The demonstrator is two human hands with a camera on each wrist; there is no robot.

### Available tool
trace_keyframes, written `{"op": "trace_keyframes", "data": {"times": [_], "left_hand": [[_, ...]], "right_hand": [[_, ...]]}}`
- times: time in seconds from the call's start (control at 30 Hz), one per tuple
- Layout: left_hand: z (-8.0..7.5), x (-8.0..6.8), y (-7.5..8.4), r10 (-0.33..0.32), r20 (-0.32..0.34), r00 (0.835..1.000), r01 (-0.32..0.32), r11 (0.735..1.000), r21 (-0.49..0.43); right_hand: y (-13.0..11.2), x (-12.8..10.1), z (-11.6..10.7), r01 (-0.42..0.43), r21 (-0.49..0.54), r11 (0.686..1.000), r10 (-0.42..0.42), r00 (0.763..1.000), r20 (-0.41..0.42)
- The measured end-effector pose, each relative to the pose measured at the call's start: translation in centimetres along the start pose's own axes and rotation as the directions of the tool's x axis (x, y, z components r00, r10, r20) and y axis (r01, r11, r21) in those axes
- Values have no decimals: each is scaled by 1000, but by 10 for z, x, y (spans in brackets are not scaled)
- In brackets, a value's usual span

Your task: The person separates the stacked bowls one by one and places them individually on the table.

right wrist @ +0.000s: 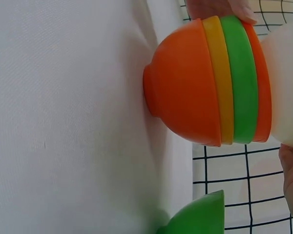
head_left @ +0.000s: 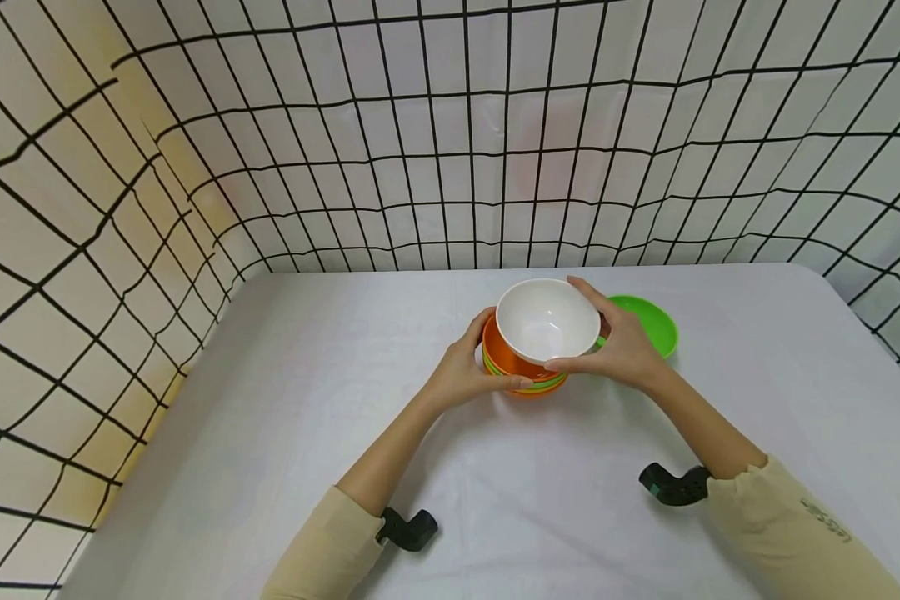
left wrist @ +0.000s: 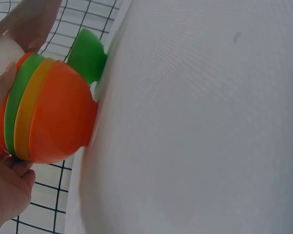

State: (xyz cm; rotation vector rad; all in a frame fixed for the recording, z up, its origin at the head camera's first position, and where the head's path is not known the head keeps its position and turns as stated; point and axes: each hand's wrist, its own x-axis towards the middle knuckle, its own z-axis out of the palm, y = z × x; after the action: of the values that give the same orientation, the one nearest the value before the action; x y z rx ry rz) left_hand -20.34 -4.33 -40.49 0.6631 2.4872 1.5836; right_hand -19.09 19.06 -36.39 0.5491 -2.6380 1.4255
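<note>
On the white-covered worktop (head_left: 307, 417), the left hand (head_left: 461, 367) grips a stack (head_left: 512, 360) of coloured bowls; the right hand (head_left: 622, 350) holds a white bowl (head_left: 547, 321) between thumb and fingers, just over it. Partly behind that hand stands a green bowl (head_left: 652, 325).

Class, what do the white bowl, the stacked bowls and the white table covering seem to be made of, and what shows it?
White bowl: glossy, probably plastic, possibly glazed ceramic; highlights shine inside. Stacked bowls: smooth, likely plastic, judging by their even colours and thin rims. White table covering: matt, seemingly woven cloth, with fine texture and soft creases.
</note>
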Motion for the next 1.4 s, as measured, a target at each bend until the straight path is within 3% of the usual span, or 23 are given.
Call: {"op": "trace_keyframes", "data": {"times": [0.63,0.83,1.4], "left_hand": [[0,1,-1,-10,7,1000,10,1000,17],[0,1,0,-20,10,1000,20,1000,13],[-1,1,0,-40,9,999,39,999,30]], "right_hand": [[-9,-7,-19,-32,6,999,32,998,-48],[-6,-11,-28,-24,23,999,26,996,-82],[12,-21,-58,-115,-6,993,112,977,-180]]}}
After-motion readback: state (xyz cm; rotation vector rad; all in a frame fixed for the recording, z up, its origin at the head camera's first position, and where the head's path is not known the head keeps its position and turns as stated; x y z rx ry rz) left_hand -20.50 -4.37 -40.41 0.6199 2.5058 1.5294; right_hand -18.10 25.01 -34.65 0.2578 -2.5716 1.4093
